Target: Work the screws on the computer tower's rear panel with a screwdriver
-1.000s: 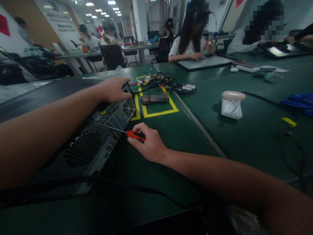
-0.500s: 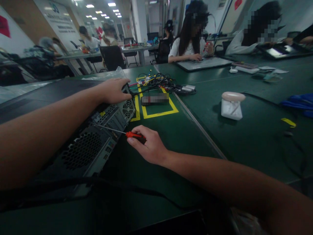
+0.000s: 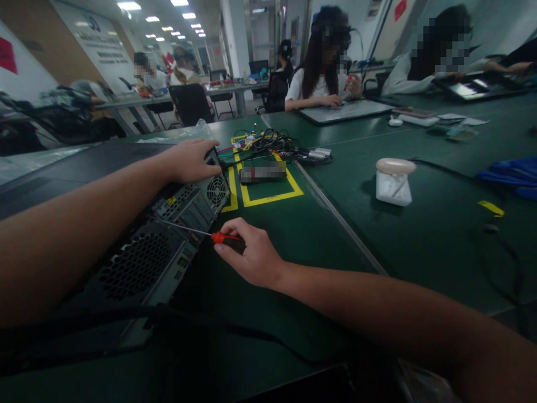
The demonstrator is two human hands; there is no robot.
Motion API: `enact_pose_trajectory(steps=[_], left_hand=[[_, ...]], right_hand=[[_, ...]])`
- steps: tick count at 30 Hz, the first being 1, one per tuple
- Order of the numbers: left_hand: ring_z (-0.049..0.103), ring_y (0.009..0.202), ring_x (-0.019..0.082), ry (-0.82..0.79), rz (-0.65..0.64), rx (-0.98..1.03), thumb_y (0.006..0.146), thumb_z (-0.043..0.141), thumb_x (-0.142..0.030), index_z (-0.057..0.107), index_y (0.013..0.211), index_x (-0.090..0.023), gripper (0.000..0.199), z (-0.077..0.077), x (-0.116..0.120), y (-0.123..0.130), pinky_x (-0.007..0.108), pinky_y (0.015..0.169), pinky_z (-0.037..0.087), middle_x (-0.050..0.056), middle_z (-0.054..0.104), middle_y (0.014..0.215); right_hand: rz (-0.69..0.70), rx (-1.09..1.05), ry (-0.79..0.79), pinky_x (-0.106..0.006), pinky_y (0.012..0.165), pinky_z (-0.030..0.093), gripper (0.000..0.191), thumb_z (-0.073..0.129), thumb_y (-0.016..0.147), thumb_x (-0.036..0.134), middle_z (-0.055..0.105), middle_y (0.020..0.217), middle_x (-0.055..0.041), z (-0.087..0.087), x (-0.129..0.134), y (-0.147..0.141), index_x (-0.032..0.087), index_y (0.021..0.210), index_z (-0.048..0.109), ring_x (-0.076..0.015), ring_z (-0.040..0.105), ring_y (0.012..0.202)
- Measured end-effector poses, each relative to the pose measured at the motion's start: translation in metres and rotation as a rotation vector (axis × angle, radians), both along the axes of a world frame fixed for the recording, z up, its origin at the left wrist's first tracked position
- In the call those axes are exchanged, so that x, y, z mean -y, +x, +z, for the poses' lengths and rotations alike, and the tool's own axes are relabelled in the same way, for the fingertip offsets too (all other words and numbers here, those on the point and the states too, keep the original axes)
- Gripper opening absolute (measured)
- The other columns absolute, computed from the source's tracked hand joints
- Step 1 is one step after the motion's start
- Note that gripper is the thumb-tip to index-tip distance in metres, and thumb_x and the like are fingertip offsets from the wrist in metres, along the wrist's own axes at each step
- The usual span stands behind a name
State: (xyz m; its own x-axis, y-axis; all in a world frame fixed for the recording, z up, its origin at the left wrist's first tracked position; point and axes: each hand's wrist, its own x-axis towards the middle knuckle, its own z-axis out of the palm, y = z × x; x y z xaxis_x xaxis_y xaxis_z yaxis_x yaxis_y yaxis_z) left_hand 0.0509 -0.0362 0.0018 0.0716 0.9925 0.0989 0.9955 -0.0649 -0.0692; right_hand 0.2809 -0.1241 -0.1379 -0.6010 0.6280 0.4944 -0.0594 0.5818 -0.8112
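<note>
A dark desktop computer case (image 3: 138, 266) lies on the table at the left, its back panel with vents and ports turned toward me. My left hand (image 3: 193, 160) grips the case's far upper edge, thumb on the back panel and fingers over the top. In my right hand (image 3: 251, 254) is a screwdriver (image 3: 218, 237) with a red and black handle, held between thumb and fingers. Its long thin shaft reaches left to the back panel, above the large honeycomb vent. Whether the tip sits in a screw is too small to tell.
Beyond the case lie a tangle of cables (image 3: 272, 141) and a dark block (image 3: 263, 172) amid yellow tape (image 3: 272, 198). A white case with a pinkish lid (image 3: 393, 182) stands to the right, near a blue bundle (image 3: 514, 176). A black strap (image 3: 251, 331) crosses the foreground. Co-workers sit opposite.
The view has shifted slightly. My left hand stays on the case, and the screwdriver remains against the back panel. My right hand's grip on the handle looks slightly turned.
</note>
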Motion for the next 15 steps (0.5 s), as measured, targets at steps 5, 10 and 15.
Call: enact_pose_trajectory(steps=[5,10,15], left_hand=[[0.049,0.157,0.042,-0.002,0.002,0.015,0.09,0.064,-0.053,0.044,0.173,-0.014,0.094,-0.001,-0.0007,-0.0022,0.05,0.131,0.038,0.018,0.058,0.166],[0.05,0.156,0.041,0.006,-0.006,0.002,0.092,0.06,-0.056,0.044,0.172,-0.011,0.094,-0.0026,-0.0009,-0.0034,0.047,0.132,0.037,0.018,0.057,0.167],[0.05,0.155,0.044,-0.007,-0.009,0.009,0.091,0.061,-0.055,0.044,0.172,-0.008,0.096,-0.0006,0.0008,-0.0018,0.048,0.131,0.038,0.022,0.054,0.169]], right_hand=[[0.012,-0.012,-0.005,-0.036,0.082,0.054,0.022,0.067,0.102,0.043,0.073,0.102,-0.0032,-0.0005,-0.0003,-0.0008,0.023,0.11,0.061,-0.0189,0.066,0.084],[0.014,-0.029,-0.001,-0.035,0.082,0.054,0.022,0.067,0.102,0.044,0.072,0.101,-0.0026,-0.0023,-0.0006,-0.0019,0.023,0.108,0.061,-0.0188,0.067,0.085],[0.004,-0.007,0.011,-0.036,0.083,0.054,0.022,0.066,0.102,0.044,0.073,0.103,-0.0034,-0.003,-0.0008,-0.0016,0.024,0.109,0.061,-0.019,0.067,0.086]])
